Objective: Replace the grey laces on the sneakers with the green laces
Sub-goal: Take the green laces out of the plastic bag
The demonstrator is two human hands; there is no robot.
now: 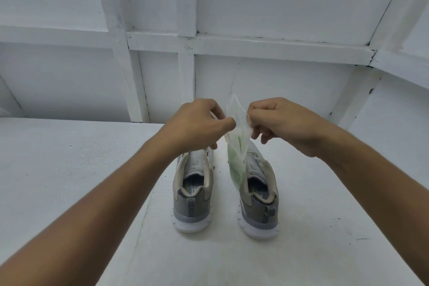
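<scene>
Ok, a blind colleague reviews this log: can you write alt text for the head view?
The left hand and right hand pinch the top of a small clear bag holding green laces, held up over a pair of grey sneakers. The sneakers stand side by side on a white surface, heels toward the camera.

Two sneakers (224, 195) side by side on floor (69, 181), bag (236, 144) above

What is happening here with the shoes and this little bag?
A person holds a small clear bag up with both hands; the left hand and the right hand each pinch its top, apparently to open it. The green laces are inside it. Below, the two grey sneakers stand side by side on a white surface, heels toward the camera.
</scene>
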